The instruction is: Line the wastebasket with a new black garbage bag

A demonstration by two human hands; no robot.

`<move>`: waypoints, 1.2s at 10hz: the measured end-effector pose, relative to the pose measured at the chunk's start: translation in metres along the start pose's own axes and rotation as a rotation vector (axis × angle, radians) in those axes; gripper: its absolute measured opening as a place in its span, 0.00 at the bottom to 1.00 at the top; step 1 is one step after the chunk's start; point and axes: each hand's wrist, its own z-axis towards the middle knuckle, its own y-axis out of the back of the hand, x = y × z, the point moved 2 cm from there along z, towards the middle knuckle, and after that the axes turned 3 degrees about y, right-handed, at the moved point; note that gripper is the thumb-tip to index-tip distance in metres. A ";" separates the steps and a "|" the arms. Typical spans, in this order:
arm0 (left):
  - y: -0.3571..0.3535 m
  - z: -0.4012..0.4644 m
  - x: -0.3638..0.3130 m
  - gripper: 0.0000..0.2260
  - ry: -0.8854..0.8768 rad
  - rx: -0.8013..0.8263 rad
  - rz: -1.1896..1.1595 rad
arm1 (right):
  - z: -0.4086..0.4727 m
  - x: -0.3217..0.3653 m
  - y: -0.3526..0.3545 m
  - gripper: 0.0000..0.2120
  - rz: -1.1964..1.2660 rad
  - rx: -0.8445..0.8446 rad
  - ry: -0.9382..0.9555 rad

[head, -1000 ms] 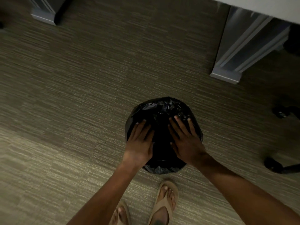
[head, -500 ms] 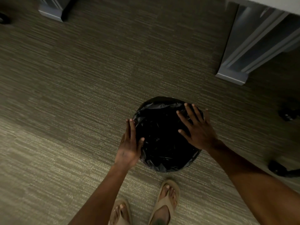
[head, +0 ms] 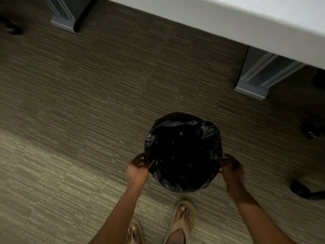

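A round wastebasket stands on the carpet just in front of my feet, wholly wrapped by a crinkled black garbage bag (head: pixel 182 152) that lines its inside and folds over its rim. The basket's own surface is hidden under the plastic. My left hand (head: pixel 138 169) pinches the bag's edge on the left side of the rim. On the opposite side my right hand (head: pixel 232 169) grips the bag's edge at the right of the rim.
A white desk top (head: pixel 263 23) runs across the upper right on grey legs (head: pixel 260 80) (head: pixel 65 18). Black chair casters (head: pixel 300 189) (head: pixel 311 131) sit on the carpet at the right. My sandalled feet (head: pixel 182 224) are directly below the basket.
Both hands moved off the top of the bag, slid outward and down, and now grip its edge at the left and right sides of the rim. The view tilted upward toward the desk.
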 end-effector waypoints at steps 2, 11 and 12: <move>0.017 0.024 -0.026 0.10 -0.031 0.070 0.109 | 0.006 0.030 -0.013 0.14 -0.019 0.152 0.040; 0.112 0.188 -0.087 0.14 -0.293 -0.017 -0.067 | 0.023 0.117 -0.206 0.17 0.042 0.181 0.200; 0.113 0.173 -0.085 0.21 -0.276 -0.047 -0.134 | 0.010 0.124 -0.190 0.31 -0.187 0.141 0.169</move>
